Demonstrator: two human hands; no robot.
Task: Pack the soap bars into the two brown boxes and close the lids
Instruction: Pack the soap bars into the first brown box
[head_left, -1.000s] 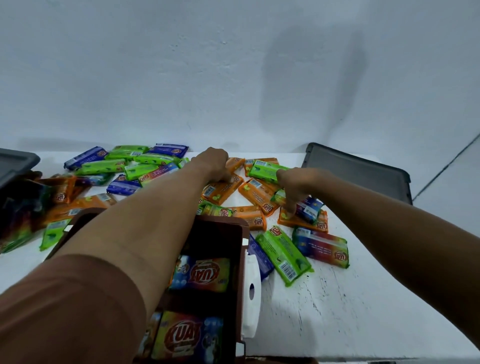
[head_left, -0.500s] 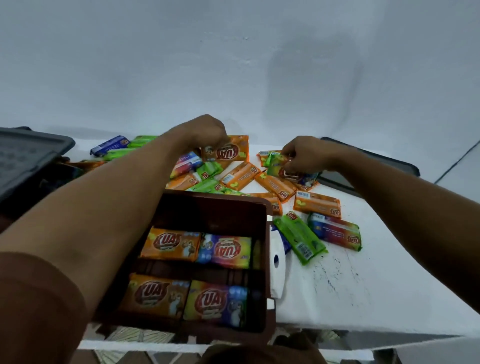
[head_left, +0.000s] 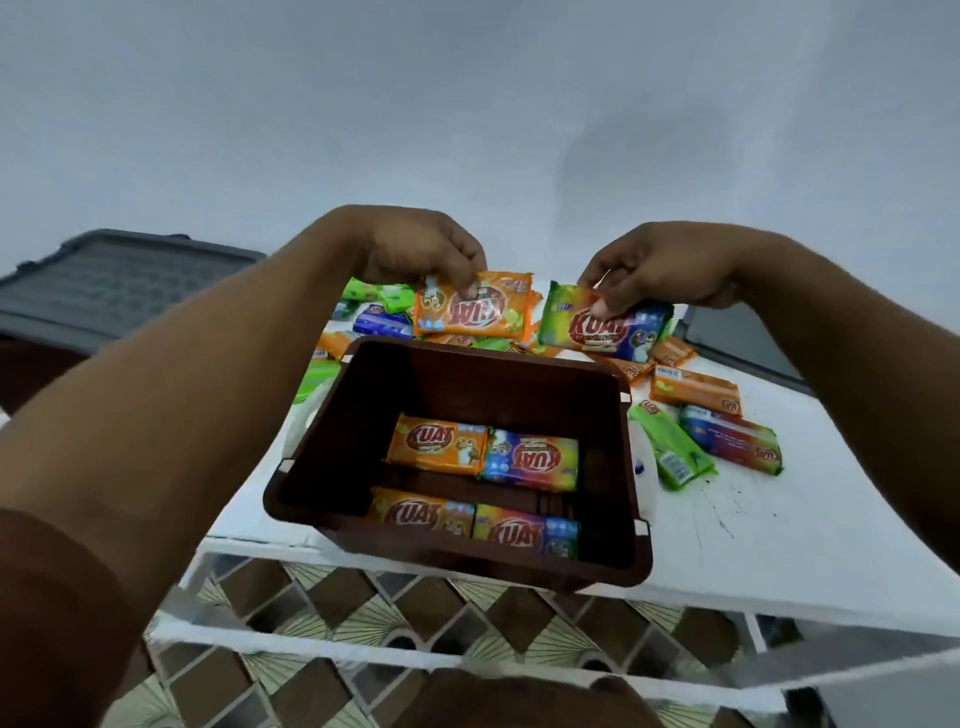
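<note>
An open brown box stands at the near edge of the white table. Several wrapped soap bars lie flat on its floor, among them an orange one and a rainbow one. My left hand pinches an orange soap bar above the box's far rim. My right hand pinches a rainbow soap bar beside it, also above the far rim. Several loose bars in orange, green and blue lie scattered on the table behind and to the right.
A grey lid rests at the far left and another grey lid at the far right. A dark brown edge at the left may be a second box. Patterned floor tiles show below the table edge.
Both hands have lifted a soap bar each off the pile and drawn them back toward the brown box. The view has tilted down, showing more of the box's inside.
</note>
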